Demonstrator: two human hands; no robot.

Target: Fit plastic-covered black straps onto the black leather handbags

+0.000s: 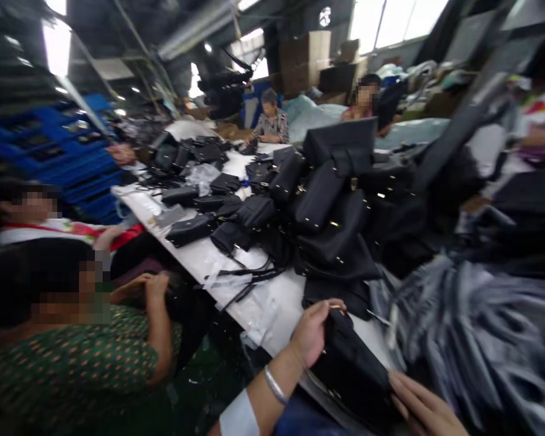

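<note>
A black handbag with small gold-coloured fittings lies tilted at the near edge of the table, between my two hands. My left hand, with a silver bangle on the wrist, grips the bag's upper left end, fingers bent over its top edge. At the opposite, lower right end, my right hand holds the bag's corner, its fingers along the side; the thumb is not clear. Just beyond stands a large heap of black handbags. The whole picture is somewhat blurred.
Grey plastic-looking wrapped items pile up on the right. Clear plastic bags and black straps lie on the white table. A co-worker in a green dotted top sits at left; others sit farther off. Blue crates stack at far left.
</note>
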